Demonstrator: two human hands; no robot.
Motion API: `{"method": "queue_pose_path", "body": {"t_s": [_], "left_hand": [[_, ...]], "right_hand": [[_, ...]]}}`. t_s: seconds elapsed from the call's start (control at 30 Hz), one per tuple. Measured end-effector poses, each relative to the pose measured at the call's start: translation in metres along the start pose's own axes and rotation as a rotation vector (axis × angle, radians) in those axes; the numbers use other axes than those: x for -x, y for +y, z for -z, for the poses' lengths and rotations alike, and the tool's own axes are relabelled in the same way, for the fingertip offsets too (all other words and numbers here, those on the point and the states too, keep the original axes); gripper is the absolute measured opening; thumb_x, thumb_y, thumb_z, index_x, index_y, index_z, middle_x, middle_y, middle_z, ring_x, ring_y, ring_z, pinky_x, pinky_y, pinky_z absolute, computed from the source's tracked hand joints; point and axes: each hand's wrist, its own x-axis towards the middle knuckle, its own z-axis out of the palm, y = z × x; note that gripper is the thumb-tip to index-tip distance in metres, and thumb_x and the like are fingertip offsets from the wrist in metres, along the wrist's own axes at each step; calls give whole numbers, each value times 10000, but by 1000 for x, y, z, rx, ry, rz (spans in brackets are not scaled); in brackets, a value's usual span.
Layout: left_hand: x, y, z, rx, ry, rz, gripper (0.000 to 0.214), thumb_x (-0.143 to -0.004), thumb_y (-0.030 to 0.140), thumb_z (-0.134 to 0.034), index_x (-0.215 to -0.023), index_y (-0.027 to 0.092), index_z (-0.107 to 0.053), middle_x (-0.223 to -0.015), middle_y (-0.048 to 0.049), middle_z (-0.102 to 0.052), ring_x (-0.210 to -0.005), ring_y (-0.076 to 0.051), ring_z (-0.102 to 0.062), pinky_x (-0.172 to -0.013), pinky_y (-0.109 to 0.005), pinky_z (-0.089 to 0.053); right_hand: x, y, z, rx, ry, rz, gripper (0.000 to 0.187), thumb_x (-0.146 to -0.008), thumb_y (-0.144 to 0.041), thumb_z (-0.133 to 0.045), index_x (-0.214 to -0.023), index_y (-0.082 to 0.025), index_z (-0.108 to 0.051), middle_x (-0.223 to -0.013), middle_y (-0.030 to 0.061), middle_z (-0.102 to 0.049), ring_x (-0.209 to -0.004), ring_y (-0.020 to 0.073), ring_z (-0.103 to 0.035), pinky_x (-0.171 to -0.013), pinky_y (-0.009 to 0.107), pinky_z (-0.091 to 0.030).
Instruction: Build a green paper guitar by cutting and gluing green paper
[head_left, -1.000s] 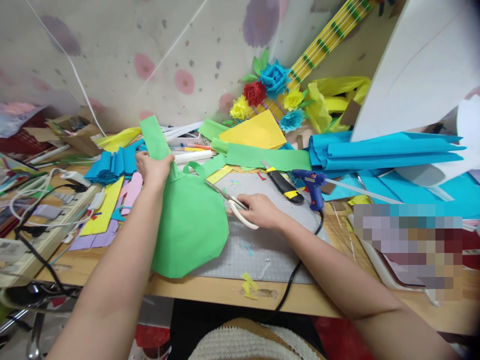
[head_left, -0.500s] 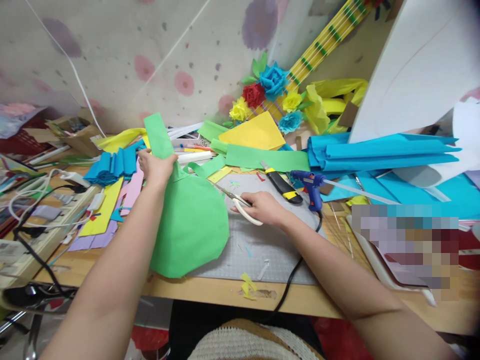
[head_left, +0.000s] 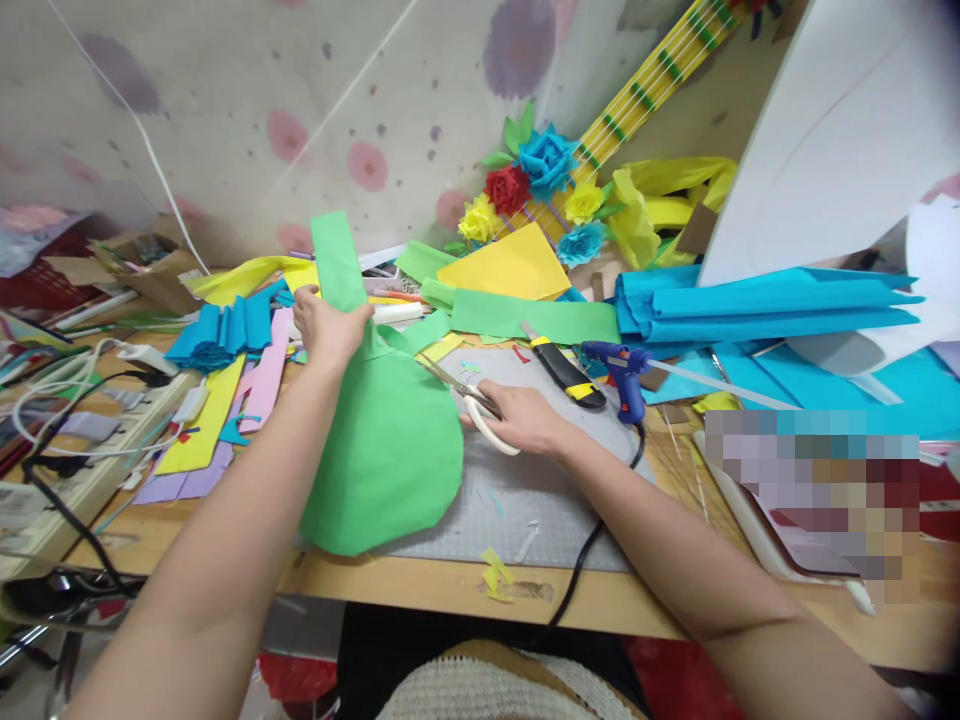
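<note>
A green guitar-shaped paper cutout [head_left: 386, 450], with a rounded body and a long straight neck, stands tilted over the cutting mat. My left hand [head_left: 330, 325] grips it where the neck meets the body, thumb towards the right. In my right hand [head_left: 521, 412] is a pair of scissors [head_left: 486, 425] with white handles. Their blades point up and left, by the upper right edge of the green body. A narrow green strip [head_left: 405, 338] curls beside the neck, close to the blade tips; whether it is still joined to the cutout I cannot tell.
On the grey cutting mat [head_left: 525, 500] lie paper scraps and a black-and-yellow utility knife [head_left: 566, 370]. A blue glue gun [head_left: 624, 375] rests to its right, its cord running off the front edge. Blue crepe paper [head_left: 765, 305] lies behind. A power strip [head_left: 97, 480] sits at left.
My left hand and the green cutout have shifted slightly right, with the neck more upright. The right hand and scissors have moved a little left, and the blades look more open.
</note>
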Motion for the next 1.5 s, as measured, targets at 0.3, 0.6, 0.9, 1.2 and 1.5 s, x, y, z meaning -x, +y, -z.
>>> {"method": "queue_pose_path", "body": {"t_s": [0.3, 0.6, 0.9, 1.2, 1.5], "left_hand": [[7, 6, 3, -46, -44, -20, 675, -569, 261, -766, -1112, 175, -374, -1237, -130, -464, -1268, -315, -392, -1069, -443, -317], [9, 8, 2, -53, -43, -37, 663, -573, 273, -786, -1102, 175, -397, -1239, -136, -487, -1256, -328, -407, -1058, -460, -339], [9, 9, 0, -48, -31, -4, 656, -553, 236, -789, -1075, 211, -392, -1218, -102, -488, -1260, -300, -410, -1058, -442, -332], [8, 8, 1, -60, -38, -35, 655, -570, 241, -792, -1096, 193, -403, -1235, -110, -495, -1259, -311, -408, -1052, -454, -333], [9, 9, 0, -87, -48, -32, 703, -587, 260, -783, -1157, 134, -390, -1271, -163, -482, -1265, -298, -405, -1059, -416, -332]], "right_hand": [[-1, -1, 1, 49, -4, -2, 535, -854, -680, -339, -933, -200, -562, -852, 65, -683, -713, 194, -597, -580, 262, -274], [-1, 0, -1, 71, 15, -17, 548, -847, -691, -336, -909, -207, -586, -818, 63, -685, -700, 190, -598, -567, 263, -256], [-2, 5, -3, 17, 49, -39, 534, -841, -677, -361, -817, -213, -623, -724, 41, -659, -645, 163, -554, -558, 255, -249], [0, 10, 1, -43, -23, -19, 512, -841, -671, -370, -933, -206, -565, -818, 46, -656, -675, 170, -549, -581, 245, -290], [-1, 3, -4, 53, 7, -9, 546, -848, -687, -334, -928, -209, -586, -802, 56, -673, -683, 184, -579, -573, 254, -264]]}}
